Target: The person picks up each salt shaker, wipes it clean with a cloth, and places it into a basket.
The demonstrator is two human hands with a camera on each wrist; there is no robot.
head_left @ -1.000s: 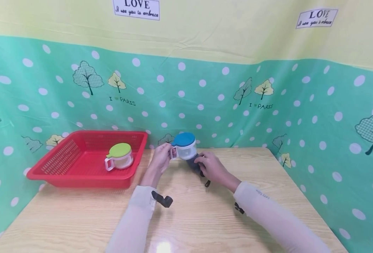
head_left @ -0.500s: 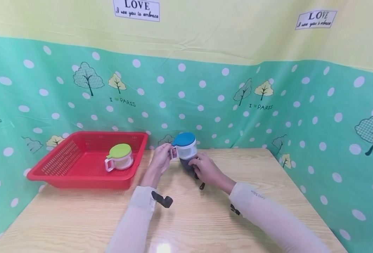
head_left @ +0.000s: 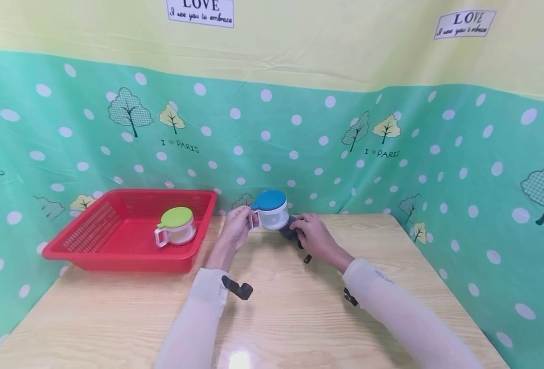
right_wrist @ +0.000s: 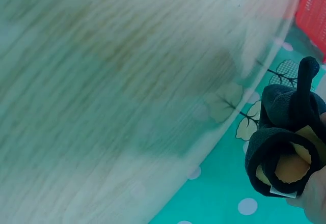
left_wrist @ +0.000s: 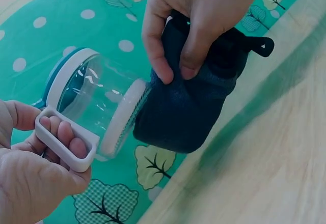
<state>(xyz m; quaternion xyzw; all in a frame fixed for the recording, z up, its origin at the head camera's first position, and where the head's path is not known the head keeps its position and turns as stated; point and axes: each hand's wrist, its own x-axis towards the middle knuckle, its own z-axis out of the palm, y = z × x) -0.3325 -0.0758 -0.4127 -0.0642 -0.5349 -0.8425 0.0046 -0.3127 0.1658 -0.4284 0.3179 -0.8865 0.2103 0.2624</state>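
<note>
My left hand (head_left: 236, 226) grips the white handle (left_wrist: 53, 138) of a clear seasoning jar with a blue lid (head_left: 274, 218), its fingers curled through the loop. The jar is held up over the back of the table, and in the left wrist view it lies tilted on its side. My right hand (head_left: 317, 236) pinches a dark navy cloth with a hanging loop (left_wrist: 181, 107) between thumb and fingers. The cloth lies right at the jar's white base. In the right wrist view the cloth (right_wrist: 280, 107) is bunched and rolled, with a tan inside and a small white label.
A red plastic basket (head_left: 128, 264) stands at the left of the wooden table (head_left: 290, 318). Inside it sits a similar jar with a green lid (head_left: 178, 228). Polka-dot curtain fabric (head_left: 235, 128) hangs close behind the table and along its right side.
My right hand moves the cloth leftward along the jar's underside, then back to the right. The jar in my left hand stays almost in place; the basket stays put.
</note>
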